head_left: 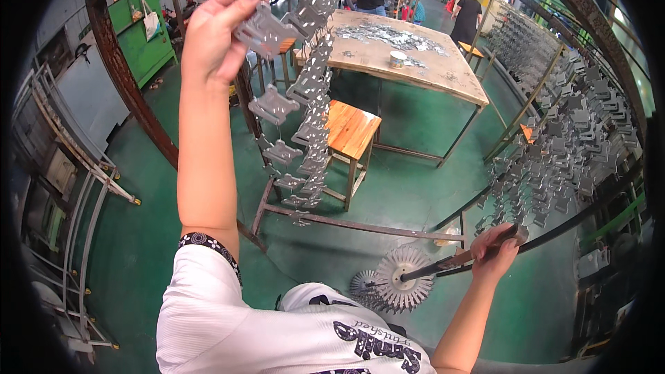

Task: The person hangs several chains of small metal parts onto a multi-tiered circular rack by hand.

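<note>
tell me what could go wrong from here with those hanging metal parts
The grey metal piece might snag on the hanging strands right beside it. Its edges could nick the bare left hand pinching it. If the strands swing, they might bump the wooden stool behind them, though the gap is hard to judge.

Lettering (377,341) (dark) on shirt (215,325)

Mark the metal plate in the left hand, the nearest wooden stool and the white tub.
Metal plate (266,33): head view, its broad face.
Wooden stool (352,128): head view, seat top.
White tub (396,61): head view, side wall.
</note>
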Demonstrator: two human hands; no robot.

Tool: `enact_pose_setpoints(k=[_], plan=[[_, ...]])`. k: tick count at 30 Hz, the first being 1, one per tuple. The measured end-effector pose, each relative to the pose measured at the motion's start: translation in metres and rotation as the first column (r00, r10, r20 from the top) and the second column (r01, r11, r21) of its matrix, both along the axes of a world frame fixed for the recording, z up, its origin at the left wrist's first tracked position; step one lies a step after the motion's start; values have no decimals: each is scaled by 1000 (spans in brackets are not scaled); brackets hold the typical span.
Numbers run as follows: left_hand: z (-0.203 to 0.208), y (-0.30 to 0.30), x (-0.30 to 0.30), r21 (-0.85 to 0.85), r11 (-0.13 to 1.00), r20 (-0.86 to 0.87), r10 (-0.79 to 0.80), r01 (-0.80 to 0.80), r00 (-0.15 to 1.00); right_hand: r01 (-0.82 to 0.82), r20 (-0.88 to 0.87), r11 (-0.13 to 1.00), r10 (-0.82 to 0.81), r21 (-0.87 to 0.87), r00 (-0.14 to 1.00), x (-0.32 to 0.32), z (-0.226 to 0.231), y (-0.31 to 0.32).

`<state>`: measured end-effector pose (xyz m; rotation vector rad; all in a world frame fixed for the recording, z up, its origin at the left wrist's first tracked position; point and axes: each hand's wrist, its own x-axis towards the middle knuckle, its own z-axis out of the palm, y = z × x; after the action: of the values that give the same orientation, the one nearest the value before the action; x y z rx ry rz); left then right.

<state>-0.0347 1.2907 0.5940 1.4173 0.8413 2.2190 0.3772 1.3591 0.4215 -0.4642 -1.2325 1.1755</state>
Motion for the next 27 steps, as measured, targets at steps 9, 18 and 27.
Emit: enact_pose_setpoints(k=[9,18,27], plan=[[-101,-34,41,-242,970,23,-3,8,1000,-42,1,999,42,21,999,2,-1,0],[-224,-44,84,-463,875,94,-114,145,989,-47,20,998,47,42,999,-6,1,3],[-348,-28,135,-660,703,27,-332,267,943,-40,37,999,39,20,999,3,2,0]])
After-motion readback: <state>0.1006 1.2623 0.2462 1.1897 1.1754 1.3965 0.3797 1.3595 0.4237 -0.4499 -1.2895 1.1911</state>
